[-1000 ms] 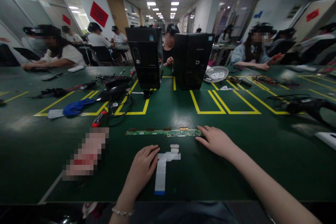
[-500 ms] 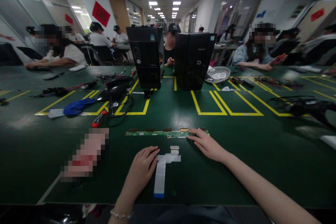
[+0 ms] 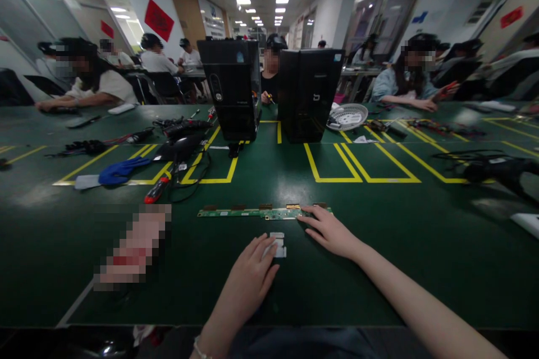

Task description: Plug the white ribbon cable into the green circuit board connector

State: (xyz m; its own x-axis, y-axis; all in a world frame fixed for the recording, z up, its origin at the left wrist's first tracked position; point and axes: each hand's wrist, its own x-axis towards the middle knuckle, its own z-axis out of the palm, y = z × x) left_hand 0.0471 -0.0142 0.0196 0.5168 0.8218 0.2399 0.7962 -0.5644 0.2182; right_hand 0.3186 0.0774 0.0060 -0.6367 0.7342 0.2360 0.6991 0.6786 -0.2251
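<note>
A long, narrow green circuit board [image 3: 231,213] lies across the table before me. My right hand [image 3: 330,233] rests at the board's right end, fingers stretched and spread, the tips touching it. Just below the board, my left hand [image 3: 252,272] lies palm down with its fingers extended over a white flat ribbon cable [image 3: 281,252]. Most of that cable is hidden beneath this hand; only its right end shows. A small whitish piece [image 3: 277,235] sits above the cable, near the left fingertips.
Two black computer towers [image 3: 229,95] stand at the far middle, with a person behind them. Left lie a red-black screwdriver [image 3: 156,189], a blue glove [image 3: 122,170] and dark cables. A white basket [image 3: 347,116] is beyond; black cables [image 3: 497,165] lie right.
My left hand has moved right and slightly up, onto the ribbon cable, covering its long tail that was visible before. My right hand remains at the board's right end.
</note>
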